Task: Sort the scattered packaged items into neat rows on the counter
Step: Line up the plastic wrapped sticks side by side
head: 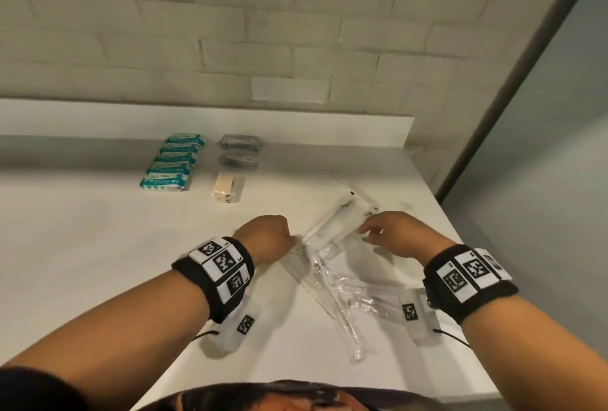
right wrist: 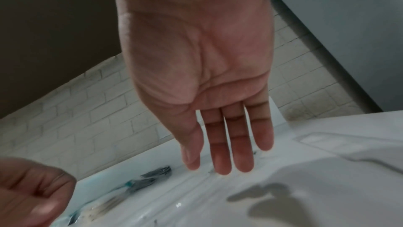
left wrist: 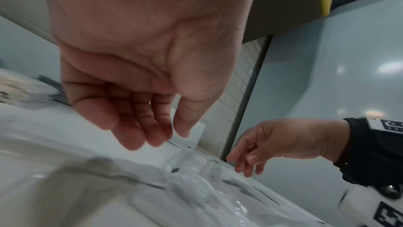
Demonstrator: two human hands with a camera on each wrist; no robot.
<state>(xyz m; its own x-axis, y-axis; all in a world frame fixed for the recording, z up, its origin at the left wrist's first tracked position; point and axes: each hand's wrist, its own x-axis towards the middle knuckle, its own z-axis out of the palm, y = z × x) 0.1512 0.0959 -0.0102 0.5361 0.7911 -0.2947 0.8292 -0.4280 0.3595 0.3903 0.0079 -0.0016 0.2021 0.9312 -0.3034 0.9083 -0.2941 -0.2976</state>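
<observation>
Several long white items in clear plastic packets (head: 329, 239) lie crossed in a loose pile (head: 339, 295) at the counter's right middle; the left wrist view shows the crinkled packets (left wrist: 191, 184) blurred. My left hand (head: 289, 239) hovers at the pile's left end, fingers loosely curled and holding nothing (left wrist: 165, 137). My right hand (head: 365, 233) hovers over the pile's far right end with straight fingers (right wrist: 220, 167), empty. Teal packs (head: 171, 160) form one row at the back. Beside them, two grey packs (head: 240, 150) and a beige pack (head: 227, 187) form another.
The white counter (head: 98, 246) has bare surface to the left and in front. Its right edge (head: 460, 233) runs diagonally close to my right hand, with a grey panel (head: 543, 147) beyond. A white brick wall (head: 230, 32) and a low ledge close off the back.
</observation>
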